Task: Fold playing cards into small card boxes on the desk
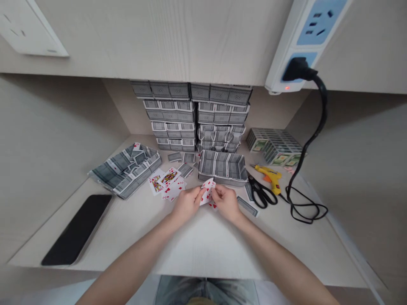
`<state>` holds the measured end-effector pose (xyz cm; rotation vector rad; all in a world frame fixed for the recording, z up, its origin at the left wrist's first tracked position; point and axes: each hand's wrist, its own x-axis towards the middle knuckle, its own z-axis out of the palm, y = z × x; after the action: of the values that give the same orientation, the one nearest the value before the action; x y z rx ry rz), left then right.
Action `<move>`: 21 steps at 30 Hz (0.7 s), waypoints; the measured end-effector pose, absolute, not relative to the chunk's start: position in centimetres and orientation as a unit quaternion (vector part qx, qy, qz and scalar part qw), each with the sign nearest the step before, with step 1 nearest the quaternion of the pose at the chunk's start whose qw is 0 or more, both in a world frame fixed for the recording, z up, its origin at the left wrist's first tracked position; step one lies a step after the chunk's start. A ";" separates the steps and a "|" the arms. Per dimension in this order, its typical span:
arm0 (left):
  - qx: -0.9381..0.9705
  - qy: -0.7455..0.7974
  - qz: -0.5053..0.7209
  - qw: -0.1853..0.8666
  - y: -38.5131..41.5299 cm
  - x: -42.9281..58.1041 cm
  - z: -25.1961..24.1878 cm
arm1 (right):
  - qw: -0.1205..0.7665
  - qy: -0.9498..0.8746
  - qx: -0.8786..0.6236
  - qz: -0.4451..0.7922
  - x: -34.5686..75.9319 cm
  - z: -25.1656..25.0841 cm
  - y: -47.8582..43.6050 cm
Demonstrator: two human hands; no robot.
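My left hand (187,204) is closed, pinching the left side of a red-suited playing card (207,190) between thumb and fingers. My right hand (226,202) is closed too, its fingertips gripping the right side, where a second card seems to overlap. Just behind my hands stands an open box made of playing cards (222,164). Loose face-up playing cards (171,189) lie to the left of my left hand. Near my right wrist a face-down card (248,206) rests on the desk, with black-handled scissors (262,192) beside it.
Stacked card boxes (193,114) fill the back. At left are a card tray (127,182) holding card pieces and a dark phone-like slab (78,228). A yellow glue gun (270,176), its black cord (322,110) and a card-covered block (276,146) occupy the right. A power strip (286,72) hangs above.
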<state>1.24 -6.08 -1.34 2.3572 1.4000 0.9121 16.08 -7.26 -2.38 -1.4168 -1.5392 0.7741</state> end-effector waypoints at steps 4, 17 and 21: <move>0.858 0.402 0.313 0.074 -6.8 1.9 -1.3 | 0.355 -0.652 -0.659 0.120 15.4 -1.8 -8.2; 0.845 0.413 0.335 0.056 -7.3 2.1 -1.4 | 0.388 -0.702 -0.592 0.078 16.3 -0.9 -8.1; 0.855 0.409 0.317 0.035 -7.7 2.2 -1.2 | 0.399 -0.683 -0.609 0.066 16.1 -0.9 -8.2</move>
<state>2.20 -7.65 -1.18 2.6286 1.2563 0.9760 16.13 -8.19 -0.88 -1.5406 -1.7277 0.1663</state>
